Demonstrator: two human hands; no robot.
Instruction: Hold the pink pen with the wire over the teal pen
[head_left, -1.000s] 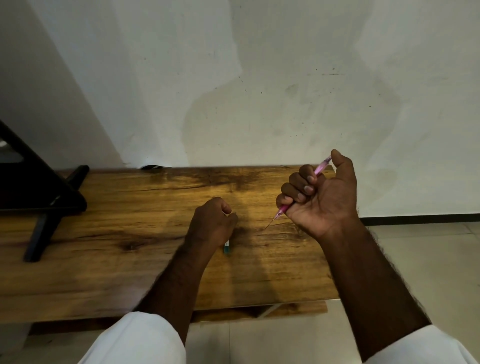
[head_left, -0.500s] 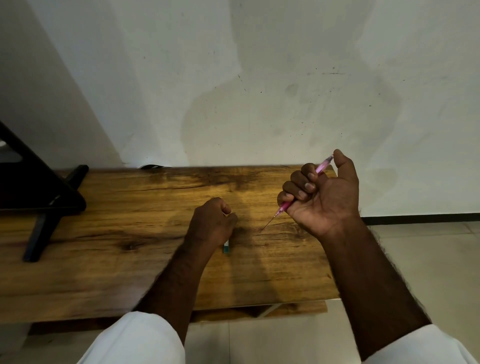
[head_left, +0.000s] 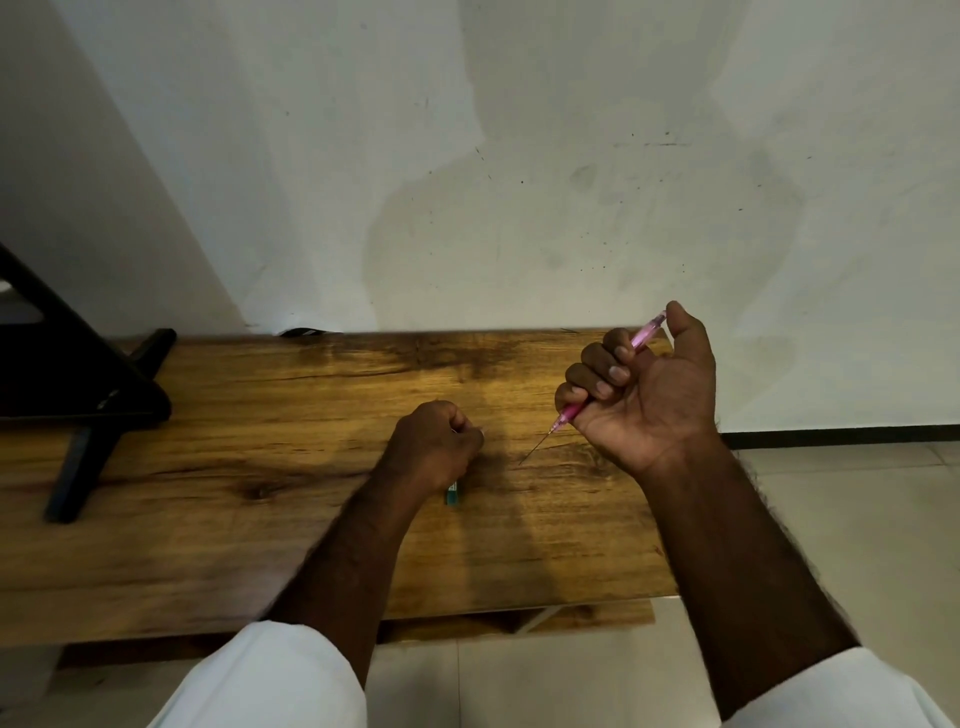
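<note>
Here, right hand (head_left: 649, 389) gripping pink syringe (head_left: 608, 374), needle angled down-left, left hand (head_left: 436, 452) clutching small vial (head_left: 453, 492).

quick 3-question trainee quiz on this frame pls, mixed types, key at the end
1. Which hand grips the pink syringe?
A) left
B) right
C) both
2. True or false: the syringe's needle points up toward the wall.
3. Fill in: the left hand is curled over a small green item on the wooden ____.

Key: 1 B. 2 False; it slants down toward the table, the thumb at the plunger end. 3 table.
</note>
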